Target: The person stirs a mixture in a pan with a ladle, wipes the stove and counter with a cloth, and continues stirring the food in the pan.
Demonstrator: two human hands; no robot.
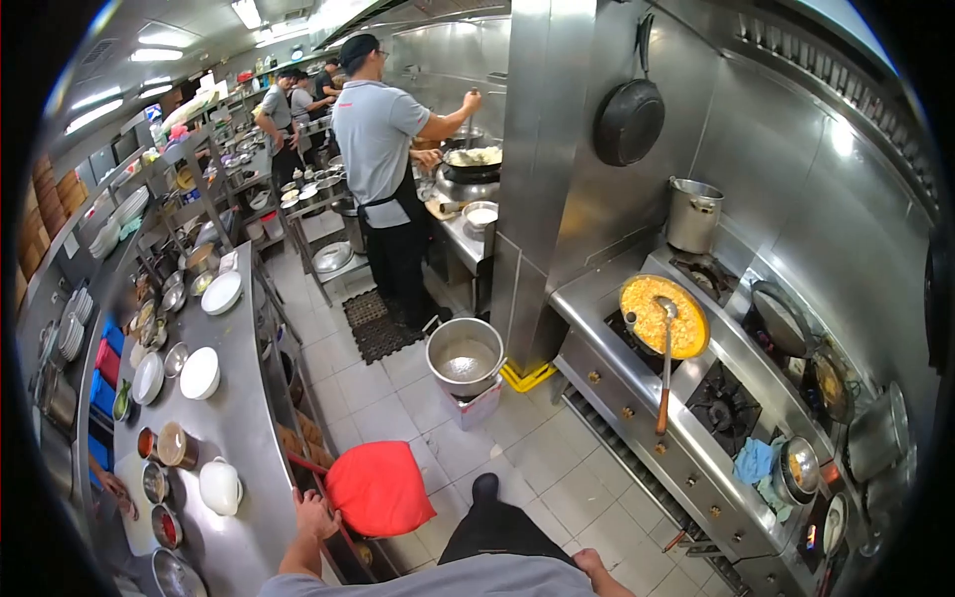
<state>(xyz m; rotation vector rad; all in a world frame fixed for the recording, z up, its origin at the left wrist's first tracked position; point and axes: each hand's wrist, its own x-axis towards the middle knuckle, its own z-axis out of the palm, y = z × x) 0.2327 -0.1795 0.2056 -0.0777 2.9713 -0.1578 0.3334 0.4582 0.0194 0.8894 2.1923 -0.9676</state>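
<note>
My left hand is closed over the thin red frame of a chair, at the edge of the steel counter. The chair's red seat cushion lies just right of that hand. Beside my right thigh, my right hand hangs low, its fingers mostly hidden. On the counter left of my left hand stand a white lidded pot, a brown tub and small steel bowls of red food.
At right, a stove carries a pan of yellow food with a ladle across it. A large steel pot stands on the floor ahead. A co-worker handles a wok; other people are farther back.
</note>
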